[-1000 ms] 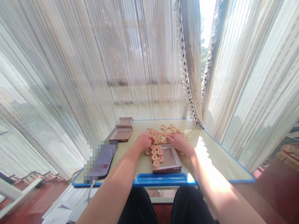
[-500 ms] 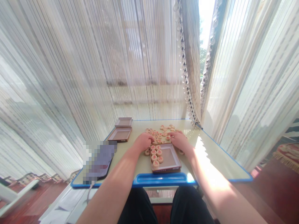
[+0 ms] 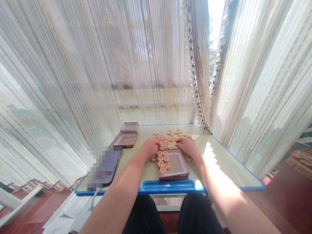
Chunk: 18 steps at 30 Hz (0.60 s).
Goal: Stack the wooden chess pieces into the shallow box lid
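Observation:
A shallow open box (image 3: 177, 165) stands near the front of the table, with several round wooden Chinese chess pieces (image 3: 161, 164) in two columns along its left side. Behind it lie loose Chinese chess pieces (image 3: 163, 140), spread flat and bearing red characters. My left hand (image 3: 149, 147) rests at the box's far left corner, fingers curled down by the loose pieces; what they grip, if anything, is hidden. Beyond the far right corner, my right hand (image 3: 187, 145) pinches a Chinese chess piece, mostly covered by the fingers. Single pieces lie beside each wrist.
Two more shallow box parts (image 3: 126, 139) sit at the table's back left. A dark tablet-like device (image 3: 107, 169), partly blurred out, lies at the left with a cable. The table (image 3: 229, 172) has a blue rim and a blue tray at its front edge. Sheer curtains hang behind.
The piece that lay by my right fingertips no longer shows on the table; those fingers have closed together there. My left hand has hardly moved.

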Each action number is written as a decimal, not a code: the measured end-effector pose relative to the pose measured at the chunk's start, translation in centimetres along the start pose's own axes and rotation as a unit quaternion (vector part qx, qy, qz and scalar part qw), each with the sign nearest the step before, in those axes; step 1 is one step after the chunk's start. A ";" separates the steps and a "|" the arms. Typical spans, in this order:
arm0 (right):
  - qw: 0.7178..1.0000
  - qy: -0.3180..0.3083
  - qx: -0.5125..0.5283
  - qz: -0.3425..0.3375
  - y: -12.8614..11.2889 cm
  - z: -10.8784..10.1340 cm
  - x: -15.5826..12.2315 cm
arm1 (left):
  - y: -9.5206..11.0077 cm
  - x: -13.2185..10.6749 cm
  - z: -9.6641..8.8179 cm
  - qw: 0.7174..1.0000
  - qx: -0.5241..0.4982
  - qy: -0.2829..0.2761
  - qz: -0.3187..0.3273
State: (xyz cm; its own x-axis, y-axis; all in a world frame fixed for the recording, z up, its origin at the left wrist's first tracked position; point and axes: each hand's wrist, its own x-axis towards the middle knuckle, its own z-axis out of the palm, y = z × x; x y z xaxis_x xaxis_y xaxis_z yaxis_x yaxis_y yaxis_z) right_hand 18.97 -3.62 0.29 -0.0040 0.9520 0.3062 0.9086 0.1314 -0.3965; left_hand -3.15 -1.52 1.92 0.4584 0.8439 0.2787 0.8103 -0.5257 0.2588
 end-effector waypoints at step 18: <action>0.979 -0.019 0.164 -0.122 -2.4 -2.7 -3.0 | -0.1 0.1 0.1 1.000 0.003 0.015 0.004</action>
State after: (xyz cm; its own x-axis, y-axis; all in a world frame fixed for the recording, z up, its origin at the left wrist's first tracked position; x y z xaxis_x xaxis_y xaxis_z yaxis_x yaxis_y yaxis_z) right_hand 17.93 -7.54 2.62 -0.2242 0.8901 0.3967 0.6963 0.4311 -0.5738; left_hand -3.18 -1.40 1.87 0.4539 0.8358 0.3088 0.8090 -0.5318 0.2504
